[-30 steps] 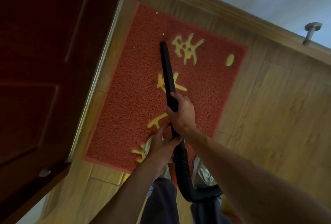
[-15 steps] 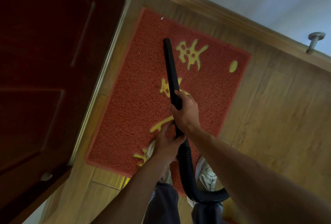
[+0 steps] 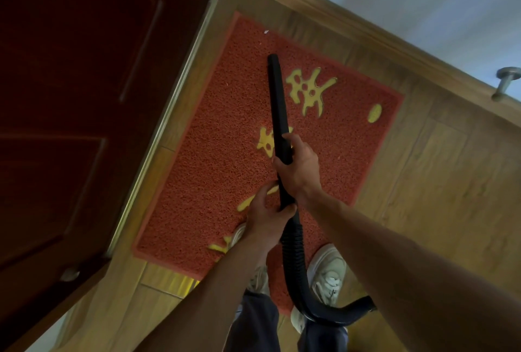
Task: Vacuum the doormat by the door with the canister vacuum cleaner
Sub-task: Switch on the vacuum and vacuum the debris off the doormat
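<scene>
Black vac nozzle, tip over red doormat, w/ right hand wrapped round it & left hand gripping its base by hose.

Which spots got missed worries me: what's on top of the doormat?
On the doormat: a white speck near its far corner, two pale shoes at the near end, the black nozzle above. Shoes and hose hide patches.

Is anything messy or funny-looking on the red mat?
Only a little. A small white scrap lies near the far corner of the doormat, beyond the tip of the vacuum nozzle, not yet sucked up. The mat itself looks flat and lies straight along the doorway.
</scene>
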Motion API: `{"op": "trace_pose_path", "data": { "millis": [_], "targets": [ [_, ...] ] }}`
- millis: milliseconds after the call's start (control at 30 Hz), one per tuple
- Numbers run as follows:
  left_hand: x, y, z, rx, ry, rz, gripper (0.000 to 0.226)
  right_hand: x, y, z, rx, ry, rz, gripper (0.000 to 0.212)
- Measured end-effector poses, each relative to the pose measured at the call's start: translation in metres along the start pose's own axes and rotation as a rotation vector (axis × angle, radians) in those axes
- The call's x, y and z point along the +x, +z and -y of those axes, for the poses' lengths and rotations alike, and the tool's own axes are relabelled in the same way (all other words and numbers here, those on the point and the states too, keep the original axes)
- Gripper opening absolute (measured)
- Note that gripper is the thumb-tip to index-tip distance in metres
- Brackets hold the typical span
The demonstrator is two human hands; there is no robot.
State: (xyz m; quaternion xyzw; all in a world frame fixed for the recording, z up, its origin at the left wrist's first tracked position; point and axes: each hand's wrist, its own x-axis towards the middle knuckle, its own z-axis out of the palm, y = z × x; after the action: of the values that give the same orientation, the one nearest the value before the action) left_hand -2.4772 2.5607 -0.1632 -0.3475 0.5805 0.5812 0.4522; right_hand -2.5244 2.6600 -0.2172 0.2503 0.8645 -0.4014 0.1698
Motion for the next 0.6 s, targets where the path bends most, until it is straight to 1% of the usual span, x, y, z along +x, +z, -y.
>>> {"op": "trace_pose_path", "data": {
  "millis": [167, 267, 367, 433, 600],
  "targets": [
    [0.005, -0.001, -0.008, -0.012, 0.009, 0.001, 0.051, 0.01, 0.0, 0.003, 0.004, -0.002, 0.016, 0.047],
    [0.008, -0.002, -0.013, -0.016, 0.014, 0.009, 0.054, 0.016, 0.001, 0.006, -0.02, -0.039, 0.001, 0.047],
    [0.009, -0.004, -0.017, -0.034, 0.032, 0.01, 0.052, 0.023, 0.004, 0.007, -0.036, -0.051, 0.021, 0.046],
    [0.01, -0.005, -0.017, -0.014, 0.034, 0.003, 0.052, 0.027, 0.006, 0.006, -0.035, -0.049, 0.041, 0.045],
    [0.018, -0.01, -0.017, 0.015, 0.062, 0.009, 0.054, 0.031, 0.01, 0.007, -0.018, -0.073, 0.021, 0.047]
  ]
}}
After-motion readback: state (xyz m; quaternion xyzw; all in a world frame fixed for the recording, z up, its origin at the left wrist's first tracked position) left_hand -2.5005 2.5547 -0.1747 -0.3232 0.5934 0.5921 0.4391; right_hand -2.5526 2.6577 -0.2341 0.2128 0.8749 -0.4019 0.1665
